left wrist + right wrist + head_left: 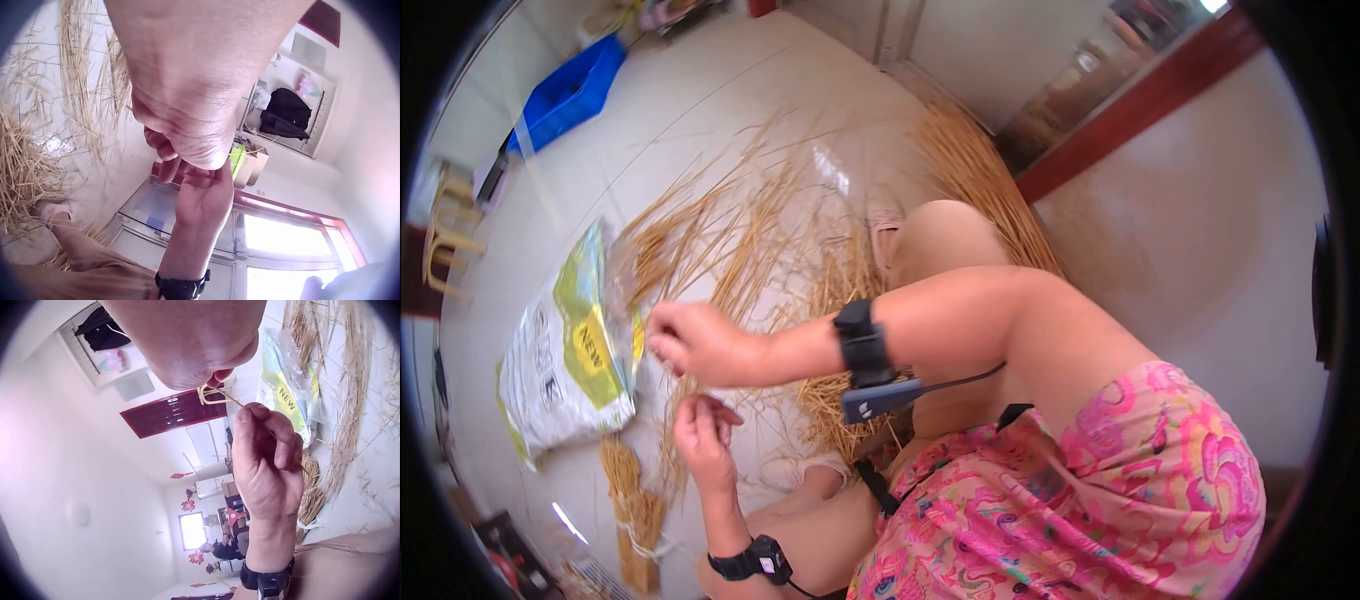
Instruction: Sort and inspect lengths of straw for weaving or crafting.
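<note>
In the head view my right hand (708, 345) is just above my left hand (705, 440), both over the floor beside the bag. A thin straw (229, 397) spans the short gap between them in the right wrist view. My left hand (270, 469) pinches its lower end between thumb and fingers, and the curled fingers of my right hand (194, 344) grip its upper end. In the left wrist view the back of my left hand (187, 87) covers most of the fingers, with my right hand (203, 200) below it.
Loose straw (745, 235) is scattered over the floor, with a heap (835, 290) by the legs and long stalks (980, 170) along the wall. A NEW-marked bag (560, 350), a tied bundle (635, 510) and a blue crate (570, 92) stand around. Another person (228, 550) is in the background.
</note>
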{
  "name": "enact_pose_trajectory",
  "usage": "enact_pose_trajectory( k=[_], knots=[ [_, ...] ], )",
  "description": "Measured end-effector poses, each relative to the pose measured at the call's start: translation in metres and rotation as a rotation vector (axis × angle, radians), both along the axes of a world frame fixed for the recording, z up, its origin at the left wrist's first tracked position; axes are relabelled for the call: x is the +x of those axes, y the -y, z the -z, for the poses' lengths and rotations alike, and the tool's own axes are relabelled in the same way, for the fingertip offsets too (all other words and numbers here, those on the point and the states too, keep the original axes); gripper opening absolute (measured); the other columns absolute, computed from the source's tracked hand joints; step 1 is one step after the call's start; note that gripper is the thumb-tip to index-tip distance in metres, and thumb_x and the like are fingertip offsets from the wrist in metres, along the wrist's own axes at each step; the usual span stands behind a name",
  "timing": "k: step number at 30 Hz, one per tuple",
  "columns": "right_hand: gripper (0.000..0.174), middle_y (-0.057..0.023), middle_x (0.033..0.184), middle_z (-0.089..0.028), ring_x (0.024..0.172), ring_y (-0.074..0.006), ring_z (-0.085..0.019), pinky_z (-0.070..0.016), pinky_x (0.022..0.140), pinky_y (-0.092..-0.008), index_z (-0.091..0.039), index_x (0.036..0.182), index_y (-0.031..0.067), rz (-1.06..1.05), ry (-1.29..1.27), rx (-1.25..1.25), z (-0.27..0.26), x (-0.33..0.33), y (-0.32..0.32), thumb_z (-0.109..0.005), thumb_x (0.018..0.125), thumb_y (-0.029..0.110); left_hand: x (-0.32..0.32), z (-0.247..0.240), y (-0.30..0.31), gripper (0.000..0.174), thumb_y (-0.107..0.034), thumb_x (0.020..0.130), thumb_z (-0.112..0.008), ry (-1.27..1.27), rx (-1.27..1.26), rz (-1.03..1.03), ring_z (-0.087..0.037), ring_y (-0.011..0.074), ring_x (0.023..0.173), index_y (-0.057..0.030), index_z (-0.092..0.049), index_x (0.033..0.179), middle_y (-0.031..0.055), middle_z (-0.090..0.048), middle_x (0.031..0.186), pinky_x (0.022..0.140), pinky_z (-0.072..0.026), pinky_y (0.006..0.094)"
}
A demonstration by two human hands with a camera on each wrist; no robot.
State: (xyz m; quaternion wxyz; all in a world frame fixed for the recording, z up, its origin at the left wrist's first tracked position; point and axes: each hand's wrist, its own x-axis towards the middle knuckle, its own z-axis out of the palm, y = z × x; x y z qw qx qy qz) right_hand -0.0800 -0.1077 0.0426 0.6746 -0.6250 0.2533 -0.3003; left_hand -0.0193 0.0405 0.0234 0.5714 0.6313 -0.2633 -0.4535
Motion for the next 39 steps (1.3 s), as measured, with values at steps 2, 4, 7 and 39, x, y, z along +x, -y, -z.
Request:
enact_pose_trajectory(
  k=[2,4,7,39],
  knots=[
    [0.012,-0.0150,0.070,-0.059,0.061,-0.0259,-0.060,-0.0470,0.056,-0.0343,-0.052,0.082,-0.0005,0.124,0.044,-0.099,-0.002,-0.005,0.007,-0.055,0.085,0.011,-0.013,-0.001,0.009,0.018,-0.016,0.096,-0.042,0.034,-0.043,-0.042,-0.038,0.0036,0.048,-0.0013,-0.049,0.087,0.0062,-0.054,0.064,0.043,-0.0257,0.0172],
    [0.011,-0.0184,0.073,-0.059,0.068,-0.0331,-0.059,-0.0465,0.061,-0.0370,-0.052,0.082,-0.0007,0.228,0.106,-0.119,0.002,0.011,0.009,-0.055,0.083,0.010,-0.016,-0.002,0.013,0.018,-0.017,0.096,-0.042,0.019,-0.074,-0.110,-0.037,0.0038,0.047,-0.0013,-0.048,0.090,0.0042,-0.051,0.062,0.042,-0.0250,0.0174],
    [0.011,-0.0193,0.074,-0.058,0.071,-0.0356,-0.057,-0.0452,0.063,-0.0399,-0.051,0.081,-0.0005,0.280,0.169,-0.065,0.001,0.043,0.003,-0.054,0.082,0.009,-0.008,-0.006,0.019,0.019,-0.021,0.096,-0.043,0.044,-0.130,-0.185,-0.031,0.0033,0.046,-0.0035,-0.049,0.092,0.0004,-0.045,0.061,0.041,-0.0204,0.0180],
    [0.015,-0.0200,0.067,-0.063,0.061,-0.0325,-0.063,-0.0495,0.056,-0.0389,-0.066,0.064,0.0024,-0.338,-0.229,-0.591,0.006,0.040,0.022,-0.067,0.059,0.017,-0.001,-0.015,0.040,0.023,-0.024,0.097,-0.043,0.156,-0.169,-0.348,-0.026,0.0009,0.049,-0.0039,-0.054,0.095,-0.0053,-0.038,0.063,0.042,-0.0181,0.0189]
  ],
)
